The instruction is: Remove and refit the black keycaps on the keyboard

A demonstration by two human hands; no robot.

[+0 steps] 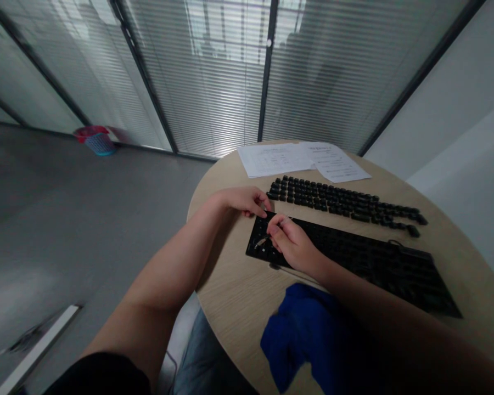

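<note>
On the round wooden table lies a black keyboard (354, 249), its left end near both hands. My left hand (249, 201) rests at the keyboard's upper left corner, fingers bent and touching the edge there; whether anything is between them is too small to tell. My right hand (290, 240) is closed around a thin metal tool (262, 241), whose tip points down at the keyboard's left end. Behind the keyboard, loose black keycaps (325, 197) stand in several rows.
A blue cloth (302, 329) lies at the table's near edge. Printed papers (275, 159) are at the table's (234, 291) far side, before glass panels with blinds. Red and blue baskets (101, 144) stand on the floor at the left.
</note>
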